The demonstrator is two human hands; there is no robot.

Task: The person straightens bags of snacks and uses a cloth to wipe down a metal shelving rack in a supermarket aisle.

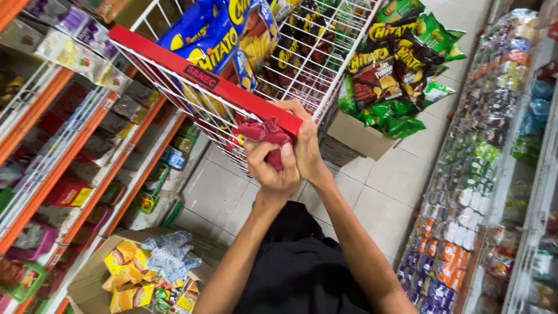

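My left hand (273, 168) is closed around a crumpled red cloth (263, 132), held against the corner of a white wire rack with a red top rail (174, 64). My right hand (307, 145) presses beside it, fingers curled over the rail's end and touching the cloth. Both forearms reach up from a black garment at the bottom of the view. The rack holds blue snack bags (212, 32) and darker ones behind the wire.
Orange-edged shelves (64, 168) of packaged goods line the left. A cardboard box (354, 136) of green and brown chip bags (395, 64) stands behind the rack. Small sachets hang along the right shelf (476, 174). A box with yellow packs and a blue-white cloth (168, 253) sits lower left. White floor tiles lie between.
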